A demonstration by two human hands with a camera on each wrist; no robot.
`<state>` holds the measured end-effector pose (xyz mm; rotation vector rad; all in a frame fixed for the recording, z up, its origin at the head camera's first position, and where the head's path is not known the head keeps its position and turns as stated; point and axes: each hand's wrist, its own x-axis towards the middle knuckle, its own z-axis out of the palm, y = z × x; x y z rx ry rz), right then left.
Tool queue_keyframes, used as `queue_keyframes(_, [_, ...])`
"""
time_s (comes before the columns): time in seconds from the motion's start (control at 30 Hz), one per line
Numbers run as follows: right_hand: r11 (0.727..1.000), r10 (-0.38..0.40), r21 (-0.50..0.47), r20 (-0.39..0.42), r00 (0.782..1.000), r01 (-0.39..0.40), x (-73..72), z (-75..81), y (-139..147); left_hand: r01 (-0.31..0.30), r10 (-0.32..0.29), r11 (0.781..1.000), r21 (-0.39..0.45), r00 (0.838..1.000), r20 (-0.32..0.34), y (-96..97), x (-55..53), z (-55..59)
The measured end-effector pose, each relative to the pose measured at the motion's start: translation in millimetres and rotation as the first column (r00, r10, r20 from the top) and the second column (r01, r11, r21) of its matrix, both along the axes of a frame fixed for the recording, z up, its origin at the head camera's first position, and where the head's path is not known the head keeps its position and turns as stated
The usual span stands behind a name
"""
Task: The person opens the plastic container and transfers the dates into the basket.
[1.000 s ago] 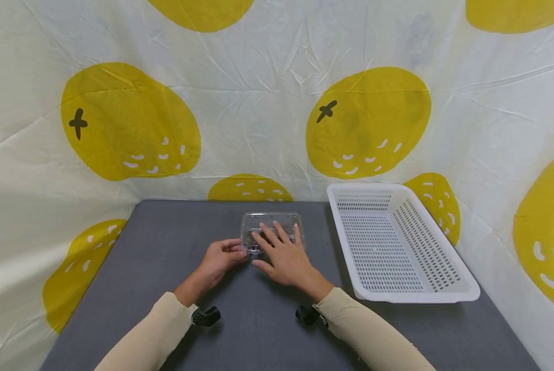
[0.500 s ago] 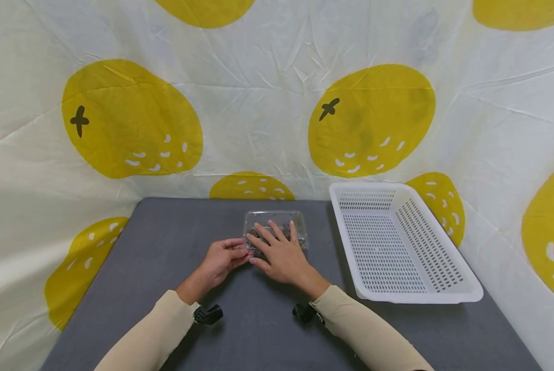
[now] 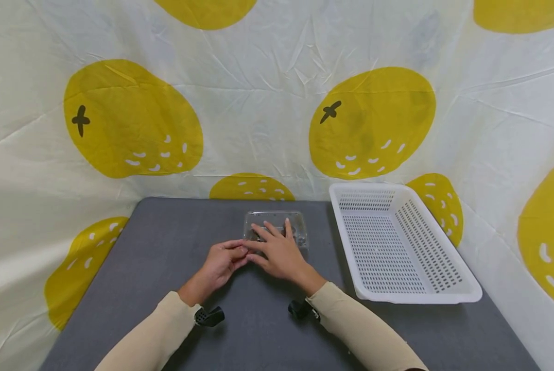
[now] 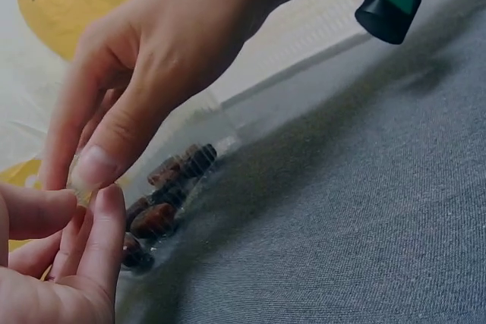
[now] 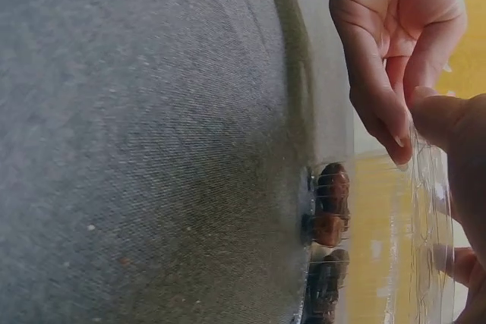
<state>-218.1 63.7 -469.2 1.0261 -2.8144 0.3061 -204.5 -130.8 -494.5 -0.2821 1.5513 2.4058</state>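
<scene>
A clear plastic clamshell box [image 3: 300, 221] sits near the back of the table, with several dark red-brown dates [image 4: 154, 220] inside it. At its near left corner, my left hand [image 3: 221, 264] pinches the edge between thumb and fingers. My right hand [image 3: 281, 256] lies over the lid from the right, fingers spread and nearly straight, covering much of it. The right thumb [image 5: 437, 117] comes right up to the left fingertips at that corner. In the right wrist view the lid's ridged rim [image 5: 420, 225] runs beneath the right hand.
A white perforated basket [image 3: 358, 278] stands to the right of the box on the dark grey table [image 3: 175, 221]. A curtain [image 3: 258, 113] with yellow fruit prints hangs behind the table. Both wrists carry black cameras [image 3: 209, 316].
The right hand has shifted slightly left over the lid, and its index finger and thumb now meet the left fingertips at the corner. The left hand keeps its hold there.
</scene>
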Motion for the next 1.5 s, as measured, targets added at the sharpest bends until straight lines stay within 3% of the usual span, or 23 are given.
queue_keyframes(0.2, [0.998, 0.02, -0.052, 0.006, 1.0, -0.02, -3.4, 1.7, -2.4, -0.025, 0.025, 0.999, 0.021, 1.0, 0.006, 2.7, -0.1, -1.6])
queue_keyframes(1.0, [0.973, 0.127, -0.18, -0.114, 0.985, -0.146, -16.5, -8.3, -2.9, -0.059, 0.059, 0.998, -0.003, 0.998, 0.003, 5.4, -4.9, -2.2])
queue_keyframes(1.13, [0.969, 0.143, -0.174, -0.185, 0.972, -0.175, -17.2, -11.2, -5.7, -0.058, 0.058, 0.998, -0.021, 0.998, 0.002, 5.0, -4.5, -1.4])
queue_keyframes(1.33, [0.969, 0.14, -0.146, -0.33, 0.934, -0.197, -16.5, -14.4, -10.3, -0.056, 0.055, 0.998, -0.043, 0.998, -0.016, 5.7, -3.7, -1.1])
queue_keyframes(1.5, [0.965, 0.142, -0.151, -0.396, 0.907, -0.216, -16.0, -15.4, -12.8, -0.071, 0.071, 0.997, -0.041, 0.997, -0.014, 7.3, -4.3, -1.6])
